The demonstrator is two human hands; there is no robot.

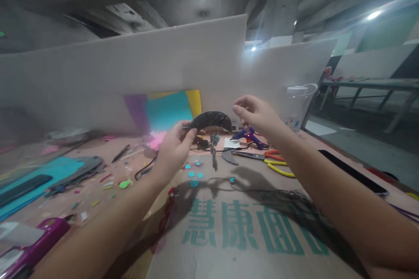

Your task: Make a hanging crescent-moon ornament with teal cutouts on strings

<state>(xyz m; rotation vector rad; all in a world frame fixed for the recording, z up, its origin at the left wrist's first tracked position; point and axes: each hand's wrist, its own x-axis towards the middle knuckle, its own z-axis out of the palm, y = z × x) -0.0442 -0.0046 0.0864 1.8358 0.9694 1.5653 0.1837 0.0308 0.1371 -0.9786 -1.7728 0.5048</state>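
My left hand (175, 148) pinches one end of a dark, curved crescent-shaped piece (212, 118) and holds it up above the table. A strand with small bits on it (214, 157) dangles below the arch of the crescent. Just right of the piece, apart from it, my right hand (250, 111) is raised with fingers curled together; whatever they may hold is too small to make out. Behind and below the right hand is a blue glue gun (250, 136) with a red light. Small turquoise flower shapes (194, 183) lie on the cardboard beneath.
Scissors (252, 155) and yellow-handled pliers (279, 169) lie right of centre. A clear bottle (296, 111) and a black phone (352, 172) are at the right. Turquoise sheets (59, 170), scraps and a purple device (42, 237) occupy the left. Printed cardboard (229, 257) covers the front; white panels (131, 69) stand behind.
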